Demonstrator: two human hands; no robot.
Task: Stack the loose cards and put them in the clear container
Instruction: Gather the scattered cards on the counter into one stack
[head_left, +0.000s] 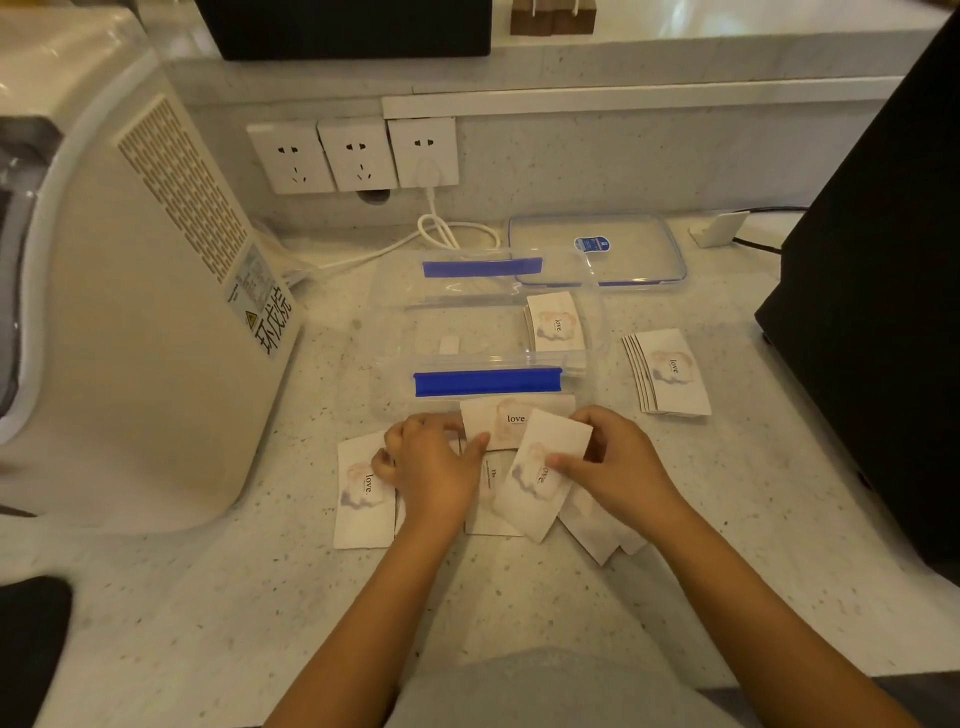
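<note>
Loose cards (363, 491) scattered on the counter (519, 597) just in front of the clear container (488, 332), overlapping at mixed angles, some face up with "love." showing, some face down. One card (540, 473) pinched in the right hand (618, 467), thumb on its face, fingers hidden behind, card tilted and lifted off the rest. Left hand (436, 467) spread flat over the middle of the pile, fingers loosely curled, thumb touching a card near the container's front edge; no clear pinch on anything, more a press than a grip.

Container open, blue latch (488, 382) folded out toward the hands, one small stack (556, 322) already inside at the right end. Lid (597, 249) behind it, apart. Another fanned stack (670, 371) on the counter to the right, outside the container.

Likely trouble: thin, slick cards sliding under the flat left palm and fanning wider rather than squaring up. Mixed facings and angles likely to give a crooked stack that catches on the rim or the latch. Cards at the near right, partly under the right wrist, easily nudged away. Fanned stack at right easy to overlook. White cable (441, 234) and machine (130, 312) well clear, no hazard.
</note>
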